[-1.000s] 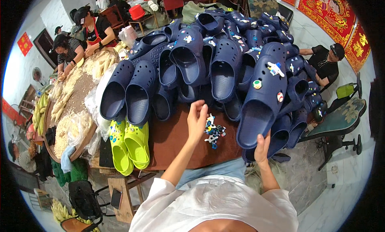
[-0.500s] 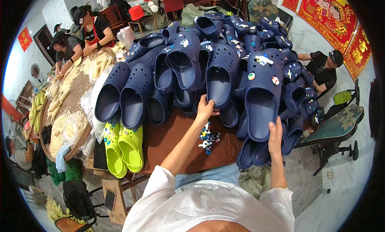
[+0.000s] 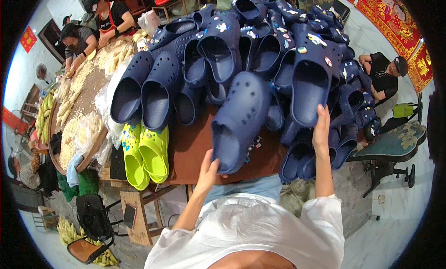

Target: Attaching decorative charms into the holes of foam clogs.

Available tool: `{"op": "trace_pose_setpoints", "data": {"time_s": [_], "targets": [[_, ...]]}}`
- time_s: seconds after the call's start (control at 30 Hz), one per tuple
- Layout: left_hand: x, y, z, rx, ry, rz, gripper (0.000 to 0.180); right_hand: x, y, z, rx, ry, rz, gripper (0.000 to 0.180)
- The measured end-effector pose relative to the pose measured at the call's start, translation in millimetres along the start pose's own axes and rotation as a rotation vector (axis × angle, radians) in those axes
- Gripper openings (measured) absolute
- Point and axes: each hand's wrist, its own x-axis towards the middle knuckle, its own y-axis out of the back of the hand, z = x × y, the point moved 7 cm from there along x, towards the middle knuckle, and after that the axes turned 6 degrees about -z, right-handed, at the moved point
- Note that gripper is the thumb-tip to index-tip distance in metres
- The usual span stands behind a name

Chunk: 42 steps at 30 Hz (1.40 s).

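Observation:
A plain navy clog is in my left hand, gripped at the heel, lifted over the table's near edge with its toe pointing away and to the right. My right hand closes round the heel of another navy clog, whose toe carries several small charms; this one leans against the right side of the pile. Colourful loose charms on the brown tabletop are mostly hidden behind the plain clog. Two plain navy clogs stand to the left, above lime-green clogs.
A large heap of navy clogs, many with charms, covers the table. At left, two people work over a round tray of corn kernels. Another person sits at right, near a patterned chair. A phone lies on a wooden stool.
My left hand has pulled the plain clog off the pile toward me and tilted it. My right hand has moved the charm-covered clog slightly farther away. My view has shifted a little.

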Motion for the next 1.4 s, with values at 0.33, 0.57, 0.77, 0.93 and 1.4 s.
{"op": "trace_pose_setpoints", "data": {"time_s": [0.33, 0.57, 0.77, 0.93, 1.4], "targets": [[-76, 100, -80, 0.169, -0.045, 0.272, 0.036, 114, -85, 40, -0.352, 0.093, -0.191, 0.053], [-79, 105, -102, 0.260, -0.067, 0.415, 0.039, 124, -121, 27, -0.592, 0.076, -0.167, 0.068], [-81, 97, -104, 0.322, 0.003, 0.420, 0.041, 132, -117, 20, -1.075, 0.279, -0.175, 0.068], [-88, 94, -106, 0.415, -0.002, 0.453, 0.040, 121, -124, 24, -1.082, 0.319, -0.157, 0.072], [-74, 65, -20, 0.816, -0.345, 0.559, 0.039, -31, -103, -9, -0.720, 0.427, -0.293, 0.025]]}}
